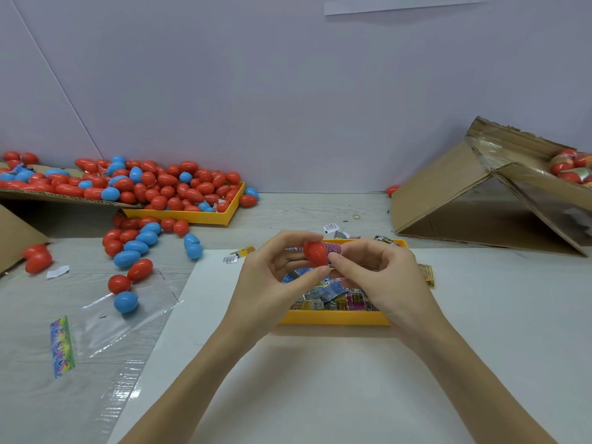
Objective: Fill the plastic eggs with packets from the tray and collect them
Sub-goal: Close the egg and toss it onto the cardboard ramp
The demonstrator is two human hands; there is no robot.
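Red egg half (315, 252) is pinched by left hand (272, 283) above the yellow tray (333, 318); a rolled pink packet (333, 248) is pinched into it by right hand (381, 277). Shell judged light, stiff, slippery; best held at the rim.

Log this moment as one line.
step: filling egg | left hand: holds red egg | right hand: pushes pink packet in | over: packet tray
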